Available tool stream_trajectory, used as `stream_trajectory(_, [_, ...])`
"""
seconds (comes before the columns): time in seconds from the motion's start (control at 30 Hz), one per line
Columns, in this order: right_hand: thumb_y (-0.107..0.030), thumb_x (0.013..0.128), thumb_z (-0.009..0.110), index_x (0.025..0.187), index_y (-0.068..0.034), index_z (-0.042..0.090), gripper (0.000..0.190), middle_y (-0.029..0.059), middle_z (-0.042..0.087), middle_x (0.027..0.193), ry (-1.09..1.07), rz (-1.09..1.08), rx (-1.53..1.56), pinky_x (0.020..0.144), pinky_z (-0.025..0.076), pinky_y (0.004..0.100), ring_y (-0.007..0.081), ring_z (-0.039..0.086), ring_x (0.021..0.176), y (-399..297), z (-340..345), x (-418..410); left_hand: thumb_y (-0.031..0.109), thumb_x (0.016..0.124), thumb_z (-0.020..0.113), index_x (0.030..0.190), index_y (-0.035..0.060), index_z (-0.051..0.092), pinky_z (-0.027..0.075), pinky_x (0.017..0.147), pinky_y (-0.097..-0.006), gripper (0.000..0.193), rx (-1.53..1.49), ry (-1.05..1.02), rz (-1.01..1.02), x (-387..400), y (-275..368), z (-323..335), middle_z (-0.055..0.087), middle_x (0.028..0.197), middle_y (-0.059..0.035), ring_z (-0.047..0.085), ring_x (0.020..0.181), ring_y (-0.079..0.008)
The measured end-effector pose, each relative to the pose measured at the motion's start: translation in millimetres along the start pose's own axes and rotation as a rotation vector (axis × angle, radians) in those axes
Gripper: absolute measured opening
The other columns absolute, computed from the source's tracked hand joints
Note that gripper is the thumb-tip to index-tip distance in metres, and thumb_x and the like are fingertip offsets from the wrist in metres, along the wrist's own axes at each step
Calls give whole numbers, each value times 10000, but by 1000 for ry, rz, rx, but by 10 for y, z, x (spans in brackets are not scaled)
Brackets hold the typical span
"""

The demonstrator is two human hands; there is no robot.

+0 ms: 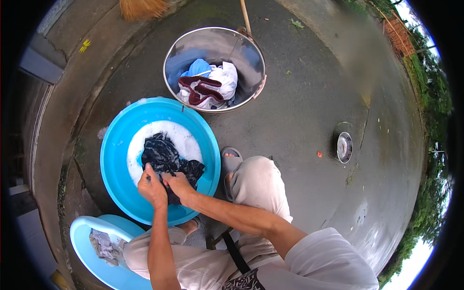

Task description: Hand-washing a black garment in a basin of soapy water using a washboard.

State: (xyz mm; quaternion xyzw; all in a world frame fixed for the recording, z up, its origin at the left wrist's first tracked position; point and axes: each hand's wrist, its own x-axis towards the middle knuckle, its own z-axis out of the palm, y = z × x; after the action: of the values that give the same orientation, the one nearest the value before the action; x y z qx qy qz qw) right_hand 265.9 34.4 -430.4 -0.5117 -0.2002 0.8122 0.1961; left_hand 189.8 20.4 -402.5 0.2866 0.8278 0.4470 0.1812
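Observation:
A large blue plastic basin (112,159) stands on the ground before me, with white suds (177,136) inside. Wet black cloth (163,156) lies bunched over the suds. My left hand (153,186) grips the near edge of this cloth, thumb up. Close beside it on the right, my right hand (177,185) also holds a fold of the cloth. Part of the fabric hangs below both hands within the basin. The fingertips are partly hidden by the cloth and the hands themselves.
Beyond the basin stands a round stainless steel tub (250,47) holding mixed clothes (224,78). A light blue basin (81,250) with grey cloth (105,246) sits at lower left. A small metal bowl (344,147) lies right on wet concrete. A straw broom (141,8) is at the top.

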Motion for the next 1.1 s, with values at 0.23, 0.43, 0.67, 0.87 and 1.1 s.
stream_trajectory(0.23, [-165, 759, 660, 1204, 32, 487, 516, 251, 641, 962, -203, -722, -927, 872, 463, 497, 401, 625, 969, -600, -188, -160, 468, 977, 559, 729, 35, 556, 339, 565, -279, 499, -160, 9, -148, 255, -95, -153, 472, 690, 15, 401, 645, -81])
stream_trajectory(0.43, [-279, 838, 671, 865, 13, 652, 293, 169, 646, 850, -251, -754, -900, 758, 459, 432, 324, 644, 837, -711, -171, -319, 330, 1007, 539, 1071, 8, 583, 431, 755, -269, 331, -583, -305, 0, 103, -147, -376, 568, 881, -39, 520, 816, -113])
stream_trajectory(0.67, [-276, 913, 632, 977, 49, 638, 332, 97, 661, 984, -359, -310, 268, 794, 475, 296, 171, 602, 884, -743, -298, -131, 82, 896, 608, 1173, -22, 612, 451, 891, -316, 296, -239, -507, -50, 106, -989, -471, 648, 1057, -63, 581, 946, -167])
stream_trajectory(0.87, [-278, 893, 633, 986, -7, 662, 287, 125, 683, 956, 174, -124, 237, 822, 490, 354, 227, 638, 921, -281, -308, 309, 20, 863, 553, 1074, 4, 642, 500, 811, -290, 229, -453, -215, -84, -183, 289, -265, 670, 932, -58, 621, 852, -174])
stream_trajectory(1.1, [-315, 883, 577, 821, 42, 691, 380, 204, 672, 809, 112, -100, 86, 718, 471, 422, 271, 665, 824, 77, 35, 209, 266, 993, 558, 645, -35, 479, 323, 514, -353, 467, 23, -256, 30, -34, 149, 123, 431, 573, -34, 370, 580, -116])
